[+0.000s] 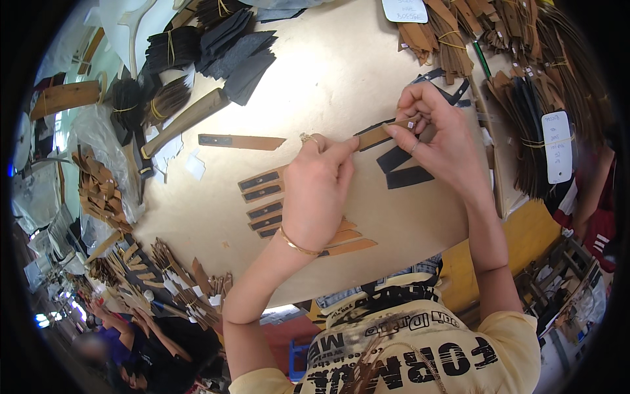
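Note:
A brown leather strip (pixel 377 136) with a dark edge lies between my hands over the table. My right hand (pixel 438 131) pinches its right end between thumb and fingers, near a small white tag. At the strip's left end, my left hand (pixel 318 180) has its fingertips closed on it. Just below the strip are black strips (pixel 403 172). Several brown strips with dark, holed end pieces (pixel 264 190) lie in a row, partly hidden behind my left hand and forearm. A similar single strip (pixel 241 141) rests farther left.
A wooden-handled hammer (pixel 187 121) lies at the left, beside black strip bundles (pixel 172 47). More tied brown strips (pixel 453 39) and a white written card (pixel 557 146) are at the right. A green pen (pixel 482 59) lies there too. Other people (pixel 157 335) sit at the lower left.

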Motion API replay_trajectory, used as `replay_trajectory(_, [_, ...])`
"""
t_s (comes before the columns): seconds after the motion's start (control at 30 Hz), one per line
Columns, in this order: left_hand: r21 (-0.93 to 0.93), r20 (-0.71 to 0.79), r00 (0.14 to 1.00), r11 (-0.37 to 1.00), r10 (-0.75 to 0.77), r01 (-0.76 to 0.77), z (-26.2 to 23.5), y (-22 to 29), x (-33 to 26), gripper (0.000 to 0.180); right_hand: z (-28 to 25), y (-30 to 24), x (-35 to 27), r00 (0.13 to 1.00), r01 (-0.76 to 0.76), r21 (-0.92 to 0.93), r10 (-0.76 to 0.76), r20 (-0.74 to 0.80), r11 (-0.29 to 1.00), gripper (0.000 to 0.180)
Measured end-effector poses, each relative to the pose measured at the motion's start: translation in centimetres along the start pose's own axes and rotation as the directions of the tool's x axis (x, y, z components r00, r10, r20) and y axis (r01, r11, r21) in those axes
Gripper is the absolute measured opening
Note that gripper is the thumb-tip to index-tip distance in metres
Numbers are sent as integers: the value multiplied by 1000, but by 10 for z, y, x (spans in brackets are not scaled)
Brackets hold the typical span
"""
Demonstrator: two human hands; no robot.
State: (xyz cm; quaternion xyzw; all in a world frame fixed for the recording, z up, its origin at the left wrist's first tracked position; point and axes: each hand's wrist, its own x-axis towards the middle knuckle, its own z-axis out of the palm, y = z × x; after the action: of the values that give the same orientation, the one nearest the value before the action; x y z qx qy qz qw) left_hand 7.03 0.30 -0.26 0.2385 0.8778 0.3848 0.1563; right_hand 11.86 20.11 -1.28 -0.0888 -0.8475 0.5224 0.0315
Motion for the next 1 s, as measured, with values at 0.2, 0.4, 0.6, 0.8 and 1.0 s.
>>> replay_trajectory(0.2, [263, 1, 998, 963, 63, -61, 10, 10, -5, 24, -7, -5, -6, 999, 10, -30, -11, -31, 999, 33])
replay_trajectory(0.4, [357, 116, 991, 928, 68, -105, 9, 16, -8, 37, -10, -7, -7, 1000, 11, -79, -14, -28, 997, 35])
replay_trajectory(0.6, [349, 15, 997, 934, 73, -73, 13, 15, -8, 26, -10, -5, -6, 996, -91, -18, 91, -22, 996, 36])
replay_trajectory(0.8, [353, 12, 998, 934, 61, -61, 14, 16, -8, 26, -7, -2, -5, 999, -7, -57, 4, -51, 998, 32])
replay_trajectory(1.0, [387, 116, 992, 917, 55, -97, 9, 18, -8, 36, -6, -2, -5, 999, -9, -76, 5, -51, 997, 33])
